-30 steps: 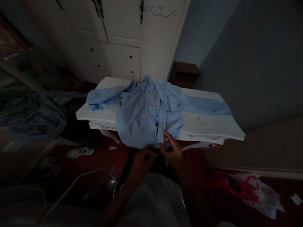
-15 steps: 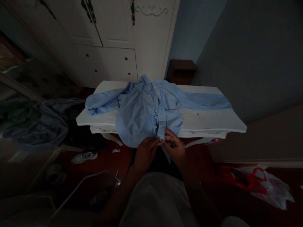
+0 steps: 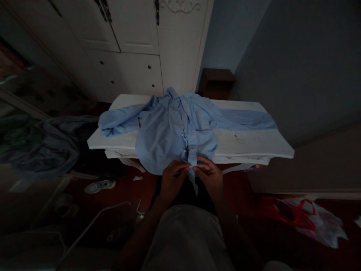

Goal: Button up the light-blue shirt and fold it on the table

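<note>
A light blue button-up shirt (image 3: pixel 160 131) lies spread on a white table (image 3: pixel 239 145), its sleeves stretched out to both sides. The lower end of its front placket hangs over the near edge. There my left hand (image 3: pixel 173 180) and my right hand (image 3: pixel 209 177) meet, thumbs and fingertips pinching the shirt's front edge. A small pale spot, perhaps a button, shows between the fingertips. Below them a narrow tip of the hem dangles. Higher up, several buttons run along the front.
Behind the table stands a white wardrobe (image 3: pixel 135 75), with a small brown box-like stand (image 3: pixel 217 81) beside it. Dark clothes (image 3: pixel 59 143) hang at left. A sneaker (image 3: pixel 100 186) lies on the red floor, and a red and white plastic bag (image 3: pixel 313 218) lies at right.
The fingertips of both hands have come closer together at the placket's lower end. The hem tip below them now hangs further left and straighter. The view has shifted slightly.
</note>
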Action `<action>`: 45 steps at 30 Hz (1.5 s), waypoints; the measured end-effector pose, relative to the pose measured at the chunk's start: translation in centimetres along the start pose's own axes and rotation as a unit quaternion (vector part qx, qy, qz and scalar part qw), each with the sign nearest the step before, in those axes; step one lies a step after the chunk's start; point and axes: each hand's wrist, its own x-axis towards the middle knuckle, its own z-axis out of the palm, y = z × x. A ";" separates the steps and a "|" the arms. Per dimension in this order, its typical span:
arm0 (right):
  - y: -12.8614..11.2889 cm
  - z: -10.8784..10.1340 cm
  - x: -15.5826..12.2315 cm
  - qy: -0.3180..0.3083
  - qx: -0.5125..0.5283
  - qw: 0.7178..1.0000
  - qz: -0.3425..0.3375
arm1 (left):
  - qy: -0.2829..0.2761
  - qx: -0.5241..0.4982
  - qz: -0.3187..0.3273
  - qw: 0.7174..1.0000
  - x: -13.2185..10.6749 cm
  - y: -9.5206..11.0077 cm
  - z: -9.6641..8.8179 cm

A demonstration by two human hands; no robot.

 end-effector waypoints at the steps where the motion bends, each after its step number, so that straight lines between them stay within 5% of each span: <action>1: 0.0 0.1 0.0 0.006 0.007 1.000 0.000 | 0.015 -0.025 -0.020 0.999 -0.1 0.0 0.2; 5: 0.0 0.5 0.0 0.009 0.013 1.000 -0.012 | 0.058 -0.062 -0.071 0.994 -0.3 0.0 1.0; 12: -0.4 0.0 0.0 0.014 -0.039 0.999 -0.005 | 0.069 0.055 0.027 0.996 -0.7 0.6 1.1; 16: -0.5 -0.1 -0.1 0.023 -0.045 0.999 0.000 | 0.070 0.066 0.021 0.995 -0.7 0.4 1.2; 29: -0.2 -1.0 -0.3 -0.043 -0.134 0.987 -0.074 | 0.078 -0.088 -0.156 0.981 -0.4 1.6 1.7; 36: -0.2 -1.0 0.3 -0.064 -0.275 0.937 -0.207 | 0.059 -0.167 -0.216 0.960 -0.8 1.2 1.7; 45: -0.4 -1.0 0.9 -0.118 -0.385 0.835 -0.374 | 0.062 -0.188 -0.253 0.947 -1.4 0.3 2.0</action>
